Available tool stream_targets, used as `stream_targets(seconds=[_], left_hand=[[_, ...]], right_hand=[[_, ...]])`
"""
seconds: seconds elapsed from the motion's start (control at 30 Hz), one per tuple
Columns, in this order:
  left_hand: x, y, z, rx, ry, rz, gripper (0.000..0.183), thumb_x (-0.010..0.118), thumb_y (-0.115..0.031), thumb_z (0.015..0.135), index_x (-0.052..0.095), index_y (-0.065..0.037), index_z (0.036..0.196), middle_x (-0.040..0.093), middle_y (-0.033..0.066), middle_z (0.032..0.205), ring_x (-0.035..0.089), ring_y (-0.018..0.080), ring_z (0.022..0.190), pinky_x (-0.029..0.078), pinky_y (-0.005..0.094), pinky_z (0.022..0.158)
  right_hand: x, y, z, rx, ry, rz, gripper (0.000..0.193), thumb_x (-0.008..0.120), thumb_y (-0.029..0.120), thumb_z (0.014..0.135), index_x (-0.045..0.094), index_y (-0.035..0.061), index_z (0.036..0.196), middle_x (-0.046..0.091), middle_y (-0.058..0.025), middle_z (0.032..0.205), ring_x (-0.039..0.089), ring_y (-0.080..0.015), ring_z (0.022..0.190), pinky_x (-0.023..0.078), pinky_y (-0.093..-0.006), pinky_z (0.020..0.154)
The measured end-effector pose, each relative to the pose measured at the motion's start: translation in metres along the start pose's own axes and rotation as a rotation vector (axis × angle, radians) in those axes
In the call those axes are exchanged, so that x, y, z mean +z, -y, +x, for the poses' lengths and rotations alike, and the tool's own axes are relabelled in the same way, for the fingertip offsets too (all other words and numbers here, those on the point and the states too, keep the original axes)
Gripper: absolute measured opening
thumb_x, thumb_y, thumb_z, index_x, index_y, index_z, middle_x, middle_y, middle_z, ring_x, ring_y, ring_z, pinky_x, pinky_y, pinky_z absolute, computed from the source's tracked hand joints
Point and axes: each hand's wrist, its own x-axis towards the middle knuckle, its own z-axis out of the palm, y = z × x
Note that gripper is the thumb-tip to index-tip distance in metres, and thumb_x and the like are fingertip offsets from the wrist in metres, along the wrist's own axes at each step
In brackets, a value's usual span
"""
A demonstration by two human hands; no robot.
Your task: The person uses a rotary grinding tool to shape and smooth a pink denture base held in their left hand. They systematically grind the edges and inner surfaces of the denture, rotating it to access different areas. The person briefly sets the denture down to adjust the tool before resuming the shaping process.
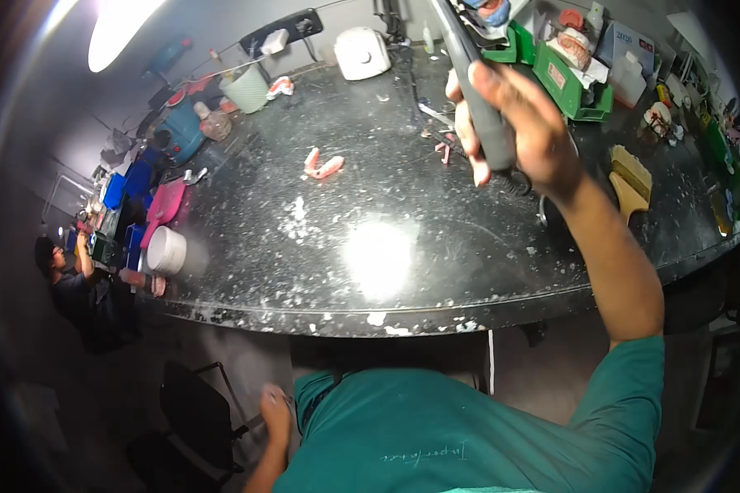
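Observation:
My right hand [534,131] is raised over the far right part of the black worktop [255,238]. Its fingers and thumb are wrapped round a long dark grey device [492,123] with a rounded lower end, whose exact kind I cannot make out. Low beside my body hangs my left hand [277,407], away from the worktop; its fingers are small and blurred. A pink horseshoe-shaped dental piece [324,165] lies left of the raised hand. Beneath that hand are a small pink piece [444,151] and a thin metal tool [436,113].
A wooden-handled bench brush [631,182] lies at the right, near green bins [563,82] holding dental models. White tub [167,250], pink dustpan-like item [166,202] and blue bins stand left. A white box-like device [362,54] sits behind. Another person [74,271] works far left; a chair [193,411] stands behind left.

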Motion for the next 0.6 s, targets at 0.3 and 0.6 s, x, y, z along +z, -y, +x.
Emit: stream_targets(seconds=[0.3,0.6], left_hand=[[-0.027,0.039,-0.103,-0.306,0.435,0.387,0.014,0.048,-0.006,0.096,0.059,0.003,0.093,0.063,0.0124,0.078,0.059,0.023,0.071,0.047,0.0361,0.069],[0.008,-0.015,-0.05,-0.262,0.44,0.204,0.014,0.049,-0.006,0.096,0.059,0.003,0.094,0.063,0.0127,0.078,0.06,0.023,0.07,0.048,0.0359,0.069]], right_hand=[[-0.023,-0.057,-0.019,-0.38,-0.168,-0.246,0.037,0.054,0.034,0.102,0.051,0.0009,0.118,0.061,-0.0073,0.079,0.059,-0.0114,0.061,0.051,-0.0256,0.054],[-0.014,-0.06,-0.022,-0.32,-0.188,-0.264,0.037,0.052,0.033,0.104,0.048,-0.0011,0.118,0.061,-0.0055,0.081,0.058,-0.01,0.06,0.05,-0.0248,0.05]])
